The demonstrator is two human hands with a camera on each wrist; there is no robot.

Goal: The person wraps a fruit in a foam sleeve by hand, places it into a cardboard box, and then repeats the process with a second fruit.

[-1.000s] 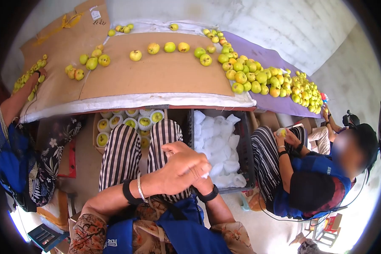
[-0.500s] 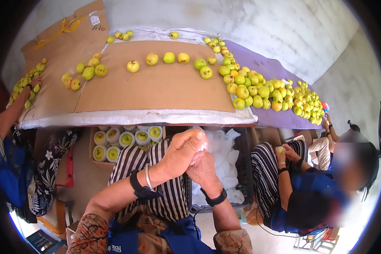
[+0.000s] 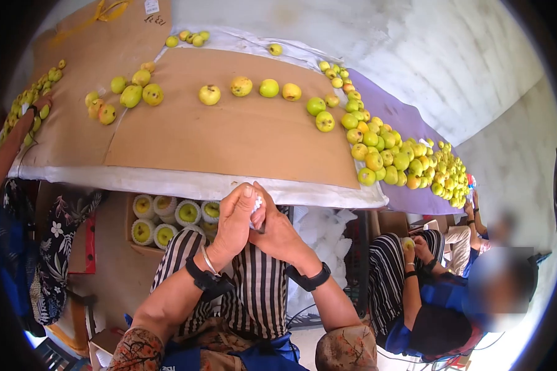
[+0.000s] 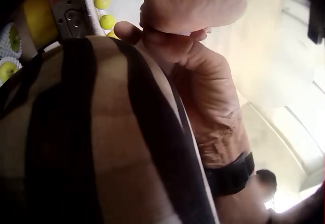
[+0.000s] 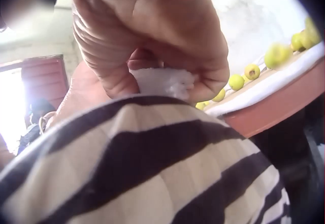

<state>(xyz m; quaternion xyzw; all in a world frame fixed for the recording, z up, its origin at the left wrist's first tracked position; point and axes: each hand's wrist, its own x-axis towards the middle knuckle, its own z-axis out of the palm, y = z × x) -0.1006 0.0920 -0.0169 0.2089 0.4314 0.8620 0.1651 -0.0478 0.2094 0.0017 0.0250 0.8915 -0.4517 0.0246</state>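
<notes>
A small white foam net sleeve [image 3: 257, 204] is bunched between my two hands above my knees, just in front of the table edge. My left hand [image 3: 234, 217], with a silver bangle, grips it from the left. From the other side my right hand [image 3: 282, 238] meets the left and pinches the sleeve. In the right wrist view the foam sleeve [image 5: 163, 82] pokes out between the curled fingers and thumb of the right hand [image 5: 152, 28]. Most of the sleeve is hidden inside the hands in the left wrist view.
Apples [image 3: 241, 86] lie on cardboard [image 3: 229, 136], with a large pile [image 3: 402, 161] to the right. Under the table are a box [image 3: 148, 249] of net-wrapped apples and a crate of white foam nets [image 3: 328, 238]. A person [image 3: 439, 315] sits on the right; another's arm [image 3: 9, 145] reaches in from the left.
My hands have moved from beside the foam net crate, up and left toward the table edge, still clasped around the white foam. The head view has shifted slightly.
</notes>
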